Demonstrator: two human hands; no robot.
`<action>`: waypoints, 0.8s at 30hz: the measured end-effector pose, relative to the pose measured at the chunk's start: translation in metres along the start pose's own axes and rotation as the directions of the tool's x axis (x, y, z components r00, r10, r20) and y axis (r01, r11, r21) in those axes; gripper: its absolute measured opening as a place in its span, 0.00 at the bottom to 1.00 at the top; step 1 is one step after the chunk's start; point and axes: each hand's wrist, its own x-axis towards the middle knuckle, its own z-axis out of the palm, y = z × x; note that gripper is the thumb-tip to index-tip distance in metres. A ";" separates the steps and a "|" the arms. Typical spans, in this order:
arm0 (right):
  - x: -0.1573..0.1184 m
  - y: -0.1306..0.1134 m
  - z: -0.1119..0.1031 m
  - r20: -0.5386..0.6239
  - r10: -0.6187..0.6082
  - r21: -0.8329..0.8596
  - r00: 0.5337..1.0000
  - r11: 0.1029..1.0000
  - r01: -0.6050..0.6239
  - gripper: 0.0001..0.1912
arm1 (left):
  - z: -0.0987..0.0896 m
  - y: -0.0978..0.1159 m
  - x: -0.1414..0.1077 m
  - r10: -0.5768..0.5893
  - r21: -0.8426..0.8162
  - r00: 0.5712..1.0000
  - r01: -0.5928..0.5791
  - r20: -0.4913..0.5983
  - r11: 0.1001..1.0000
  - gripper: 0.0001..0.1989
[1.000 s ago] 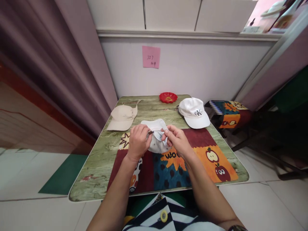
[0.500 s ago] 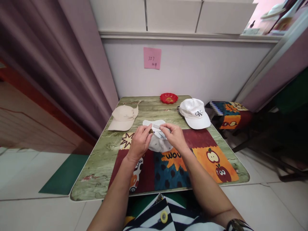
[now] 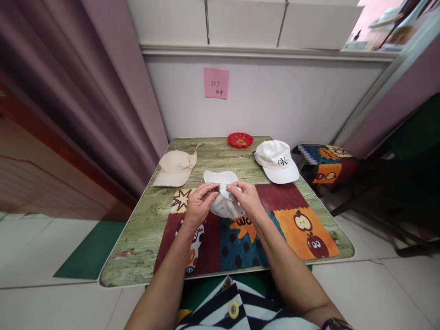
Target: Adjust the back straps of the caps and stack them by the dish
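Observation:
A white cap (image 3: 227, 210) lies on the patterned mat in the middle of the table, its brim pointing away from me and its back strap toward my fingers. My left hand (image 3: 202, 201) pinches the left part of the strap, where a small brownish buckle was visible a moment before. My right hand (image 3: 244, 196) pinches the strap's right part with thumb and forefinger. The two hands' fingertips are close together over the cap's back opening. Fingers partly hide the strap and buckle, so I cannot tell how they are joined.
A beige cap (image 3: 174, 168) sits at the left of the table, a white cap with a "CK"-like logo (image 3: 277, 161) at the right. A red scalloped dish (image 3: 239, 140) stands at the back. The colourful mat (image 3: 305, 231) covers the front; a pink note (image 3: 216, 83) is on the wall.
My hands have drawn closer together and slightly lower over the strap. The buckle and the light strap end that showed between them are now mostly covered by fingers. The view shifted slightly.

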 end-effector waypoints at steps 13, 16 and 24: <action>-0.004 0.000 0.000 -0.004 -0.021 -0.069 1.000 0.997 0.021 0.15 | -0.002 0.002 0.001 -0.044 -0.003 0.999 0.044 0.010 0.999 0.11; -0.003 0.000 -0.001 -0.020 -0.024 -0.057 0.999 0.998 0.023 0.15 | -0.002 0.001 0.002 -0.037 0.002 0.999 0.037 0.017 0.999 0.11; -0.003 0.004 -0.003 0.010 -0.078 -0.129 0.997 0.989 0.079 0.16 | -0.005 0.006 0.003 0.020 0.071 0.999 -0.024 0.049 0.997 0.10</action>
